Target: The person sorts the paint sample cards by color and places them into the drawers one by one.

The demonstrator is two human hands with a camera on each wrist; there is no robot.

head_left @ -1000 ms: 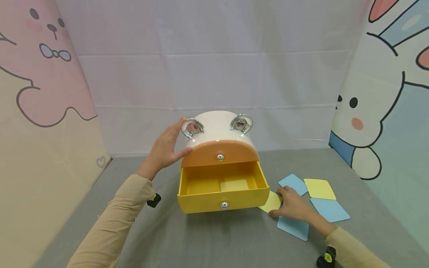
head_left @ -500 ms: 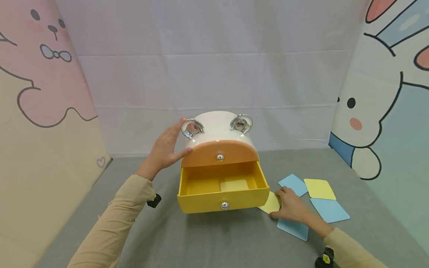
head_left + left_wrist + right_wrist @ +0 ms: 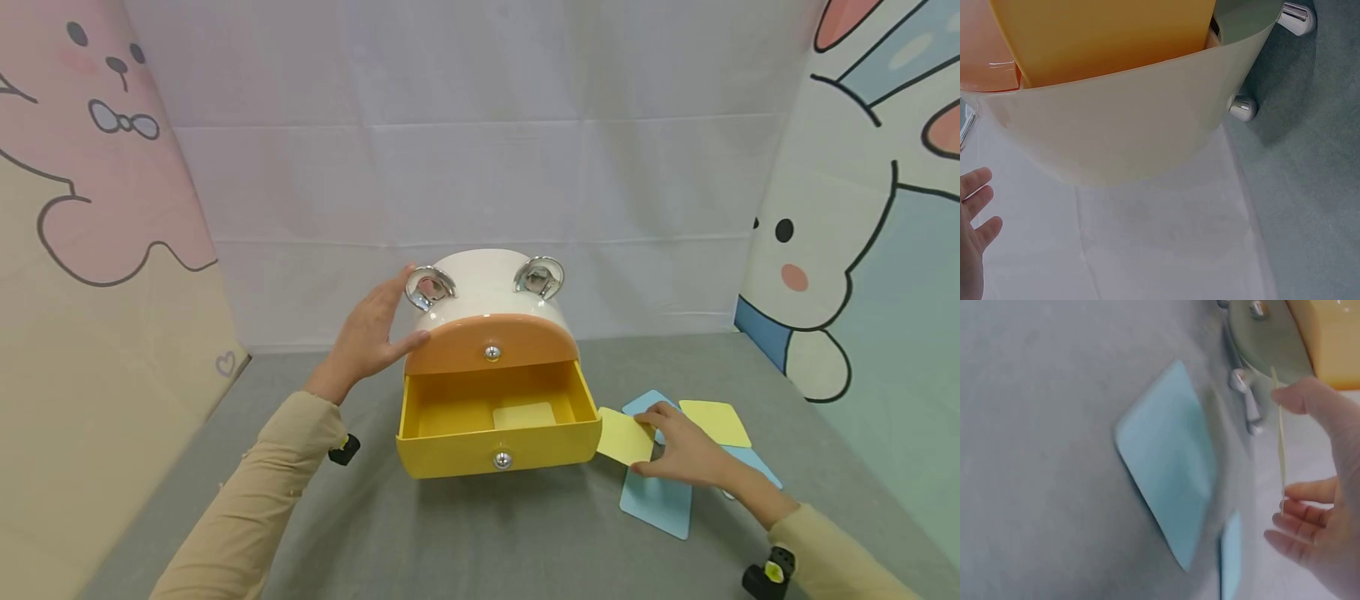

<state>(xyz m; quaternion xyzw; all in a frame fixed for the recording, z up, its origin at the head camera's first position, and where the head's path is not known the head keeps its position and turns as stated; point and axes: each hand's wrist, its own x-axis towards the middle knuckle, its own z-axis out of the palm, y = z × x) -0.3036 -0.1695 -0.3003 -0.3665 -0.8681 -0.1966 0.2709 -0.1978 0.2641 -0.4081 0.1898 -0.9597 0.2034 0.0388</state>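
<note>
A small white cabinet (image 3: 487,279) with silver ears has an orange upper drawer (image 3: 457,346) pushed in. Its yellow lower drawer (image 3: 442,457) is pulled out, with a pale yellow card (image 3: 523,415) lying inside. My left hand (image 3: 367,333) rests against the cabinet's left side, thumb by the orange front; the left wrist view shows its spread fingers (image 3: 979,203) near the white shell. Between thumb and fingers my right hand (image 3: 686,446) pinches a yellow card (image 3: 624,437) by its edges, raised beside the drawer. In the right wrist view that card (image 3: 1280,444) appears edge-on.
Blue cards (image 3: 656,502) lie on the grey cloth (image 3: 495,542) under and around the right hand, with another yellow card (image 3: 714,422) behind it. A white cloth backdrop (image 3: 465,167) stands behind the cabinet, with cartoon-printed panels (image 3: 810,275) at the sides.
My right hand has lifted the yellow card off the cloth and moved it up and to the right. My left hand and the cabinet stay put.
</note>
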